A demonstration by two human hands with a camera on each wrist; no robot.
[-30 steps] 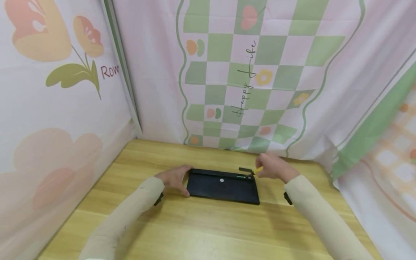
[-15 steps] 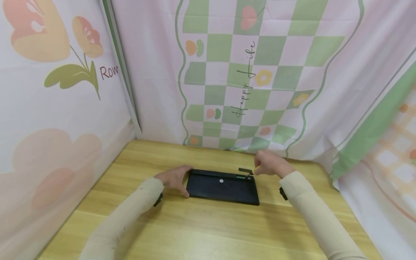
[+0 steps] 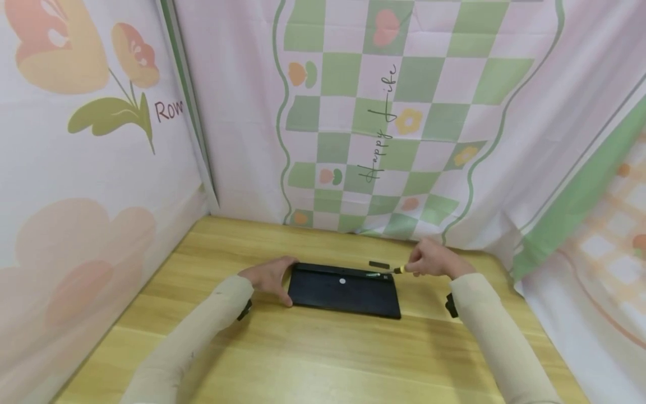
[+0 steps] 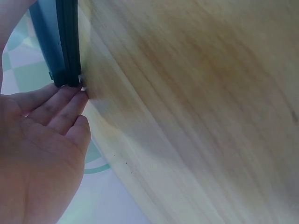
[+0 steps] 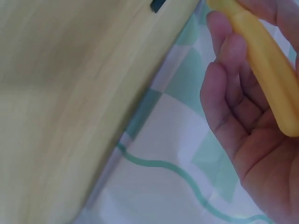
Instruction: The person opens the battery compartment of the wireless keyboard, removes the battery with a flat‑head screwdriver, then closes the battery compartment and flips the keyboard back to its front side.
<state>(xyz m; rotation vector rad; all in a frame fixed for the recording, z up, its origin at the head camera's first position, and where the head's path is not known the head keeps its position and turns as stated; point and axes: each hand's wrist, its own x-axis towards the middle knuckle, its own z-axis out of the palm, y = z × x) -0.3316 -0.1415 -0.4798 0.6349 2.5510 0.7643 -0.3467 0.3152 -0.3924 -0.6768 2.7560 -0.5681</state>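
Note:
A black keyboard, seemingly underside up, lies on the table with a raised bar along its far side. In that bar, towards the right, an uncovered slot shows something green. My left hand holds the keyboard's left end, thumb at the near corner and fingers at the far one; in the left wrist view fingertips touch its end. My right hand grips a yellow-handled screwdriver, its thin shaft pointing left over the slot. Whether the tip touches anything is too small to tell.
A small black strip, like a cover, lies just behind the keyboard. The wooden table ends at a printed curtain at the back. More printed cloth hangs at left and right.
My right hand first lifted slightly, then drew back to the right, and the screwdriver now lies flatter with more of it showing. My left hand and the keyboard have hardly moved.

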